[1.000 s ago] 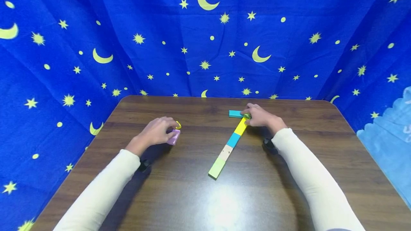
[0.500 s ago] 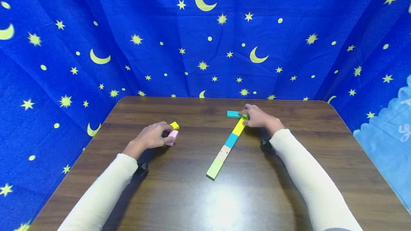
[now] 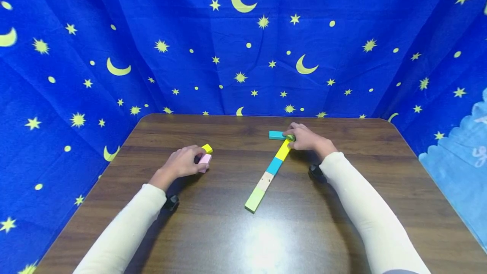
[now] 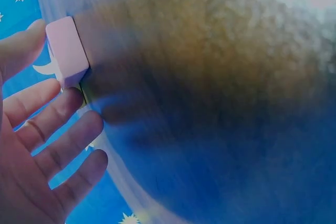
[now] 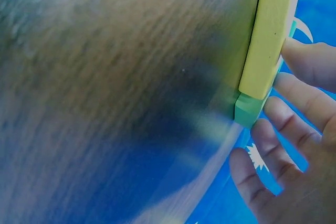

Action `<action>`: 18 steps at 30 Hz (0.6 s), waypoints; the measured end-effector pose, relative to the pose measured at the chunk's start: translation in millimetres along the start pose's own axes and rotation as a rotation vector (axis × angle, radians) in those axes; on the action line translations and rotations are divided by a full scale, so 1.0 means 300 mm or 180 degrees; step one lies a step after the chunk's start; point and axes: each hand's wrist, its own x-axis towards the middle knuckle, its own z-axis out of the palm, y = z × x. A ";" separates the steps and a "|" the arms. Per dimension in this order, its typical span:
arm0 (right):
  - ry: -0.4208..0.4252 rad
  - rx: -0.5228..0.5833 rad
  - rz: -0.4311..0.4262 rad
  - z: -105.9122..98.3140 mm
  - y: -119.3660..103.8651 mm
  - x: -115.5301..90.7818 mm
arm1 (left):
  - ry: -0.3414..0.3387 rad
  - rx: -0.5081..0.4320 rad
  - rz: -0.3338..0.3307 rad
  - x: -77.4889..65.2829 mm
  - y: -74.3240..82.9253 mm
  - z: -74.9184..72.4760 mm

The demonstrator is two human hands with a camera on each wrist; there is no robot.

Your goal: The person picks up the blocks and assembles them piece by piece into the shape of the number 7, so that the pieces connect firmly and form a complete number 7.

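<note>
A pink block stands on the left of the table, pinched between the thumb and fingers of my left hand. Against its far side lies a yellow block, partly covered by the fingers. My right hand holds a green block at the far end of a slanted row, thumb on the near side and fingers beyond. That row runs nearer through a long yellow block, a blue block, a bare-wood block and a light green block. A teal block sits left of the green one.
The brown wooden table has a rounded far edge. A blue curtain with stars and moons hangs behind and at both sides. A light blue cloth hangs at the right. Each wrist wears a black camera.
My left hand has shifted slightly left with the pink block, and more of the yellow block beside it shows. The right hand has stayed at the green block; the head view has shifted a little.
</note>
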 end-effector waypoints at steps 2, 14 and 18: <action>-0.0008 0.0001 0.0010 0.001 0.002 0.000 | 0.0020 -0.0004 -0.0010 0.001 0.002 -0.002; 0.0007 0.0012 -0.0013 0.010 0.001 0.004 | 0.0017 -0.0017 -0.0317 0.043 0.015 0.006; 0.0020 0.0013 0.0004 0.009 0.001 0.003 | 0.0014 -0.0053 -0.0415 0.048 0.016 0.009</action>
